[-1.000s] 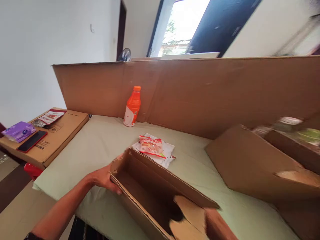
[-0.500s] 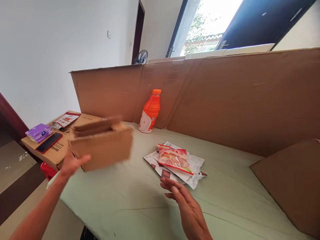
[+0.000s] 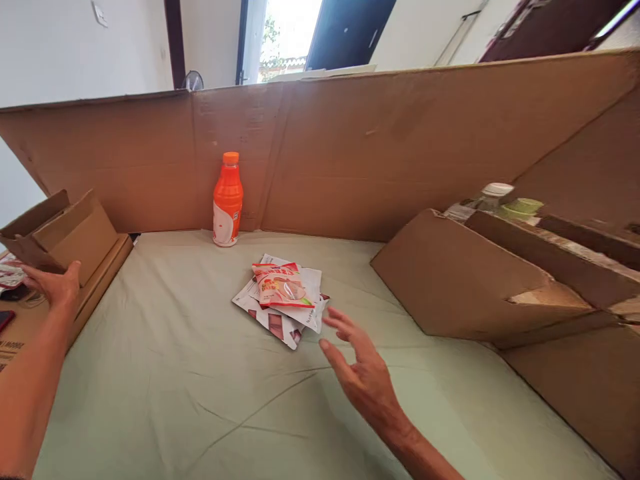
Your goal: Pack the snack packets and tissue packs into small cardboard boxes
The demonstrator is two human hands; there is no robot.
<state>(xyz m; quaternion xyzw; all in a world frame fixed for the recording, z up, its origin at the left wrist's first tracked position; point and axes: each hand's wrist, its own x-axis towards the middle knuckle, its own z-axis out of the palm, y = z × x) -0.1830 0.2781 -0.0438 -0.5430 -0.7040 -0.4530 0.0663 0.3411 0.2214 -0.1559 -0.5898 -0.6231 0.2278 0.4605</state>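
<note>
At the far left, my left hand [image 3: 57, 287] is at the near corner of a small open-topped cardboard box [image 3: 75, 243], thumb against one side and fingers along the other. That box sits on a larger flat carton [image 3: 95, 300]. My right hand [image 3: 363, 363] is open and holds nothing, fingers apart, just right of a small pile of packets. On top of the pile lies a red-and-clear snack packet [image 3: 283, 285]; beneath it are white pouches [image 3: 275, 323] with dark red patches. An orange bottle [image 3: 228, 200] stands upright behind them.
A tall cardboard panel [image 3: 350, 147] closes off the back of the cloth-covered table [image 3: 200, 393]. On the right stands a divided cardboard box [image 3: 465, 280] holding a clear bottle with a white cap [image 3: 497, 193] and a green-lidded item [image 3: 523, 208]. A phone edge [image 3: 5, 320] shows at far left.
The small cardboard box has moved left with my left hand, from over the table onto the flat carton. My view has swung right. My right hand has shifted to the packets' right side, fingers spreading.
</note>
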